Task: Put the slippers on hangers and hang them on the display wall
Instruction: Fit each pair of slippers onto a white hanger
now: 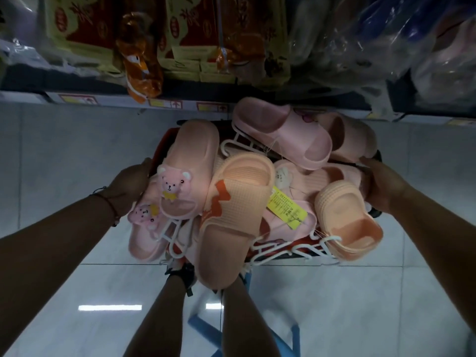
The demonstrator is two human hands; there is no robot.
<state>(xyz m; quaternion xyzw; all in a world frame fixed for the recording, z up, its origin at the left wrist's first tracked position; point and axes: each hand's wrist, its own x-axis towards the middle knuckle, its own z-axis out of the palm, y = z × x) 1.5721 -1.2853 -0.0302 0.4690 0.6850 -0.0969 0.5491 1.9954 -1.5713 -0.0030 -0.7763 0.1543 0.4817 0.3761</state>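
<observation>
A red basket [164, 143] heaped with pink and peach slippers fills the middle of the head view. My left hand [130, 185] grips its left rim and my right hand [381, 181] grips its right rim. On top lie a pink slipper with a bear figure [188, 171], a peach slipper with an orange patch [231, 217], a ribbed peach slipper [347, 222] and a plain pink slipper [280, 132]. White plastic hangers [280, 249] stick out between the slippers. A yellow tag [286, 210] hangs from one pair.
A low shelf [103, 99] with yellow-red boxes and orange packets runs across the far side. Bagged goods [412, 47] hang at the upper right. My legs and a blue stool [206, 331] are below the basket on the shiny tiled floor.
</observation>
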